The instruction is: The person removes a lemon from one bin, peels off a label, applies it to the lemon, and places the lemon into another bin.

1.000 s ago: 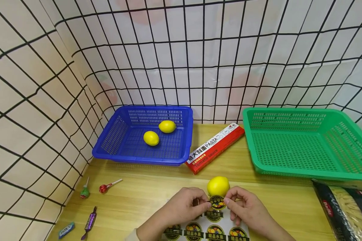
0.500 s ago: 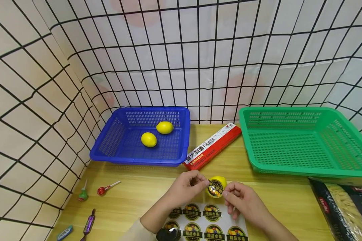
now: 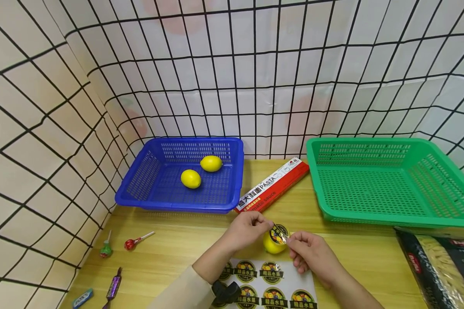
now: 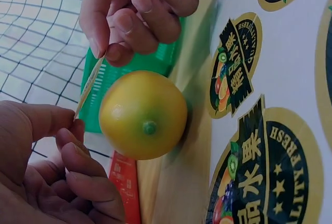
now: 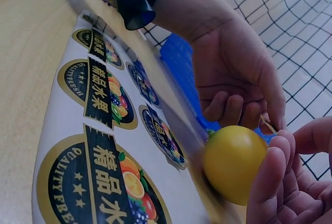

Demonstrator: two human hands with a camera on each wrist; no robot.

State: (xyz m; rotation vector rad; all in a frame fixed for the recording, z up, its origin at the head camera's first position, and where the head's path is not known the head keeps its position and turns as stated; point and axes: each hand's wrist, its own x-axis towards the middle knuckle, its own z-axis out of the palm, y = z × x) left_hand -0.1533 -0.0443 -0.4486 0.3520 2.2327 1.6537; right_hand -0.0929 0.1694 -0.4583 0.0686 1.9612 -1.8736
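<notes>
round glossy sticker [image 3: 279, 234] stretched over smooth yellow lemon [image 3: 272, 244] on the wooden table [image 3: 178, 253] | left hand [image 3: 247, 229] and right hand [image 3: 307, 253] each pinch an edge | sticker sheet [image 3: 270, 285] just below | blue mesh basket [image 3: 178, 201] behind

Bright even light; edges bowed; wrist foregrounds seemingly blurred.

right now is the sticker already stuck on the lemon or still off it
Cannot tell for sure. Both hands, left and right, pinch the sticker by its edges over the lemon; in the left wrist view it looks partly lifted.
</notes>
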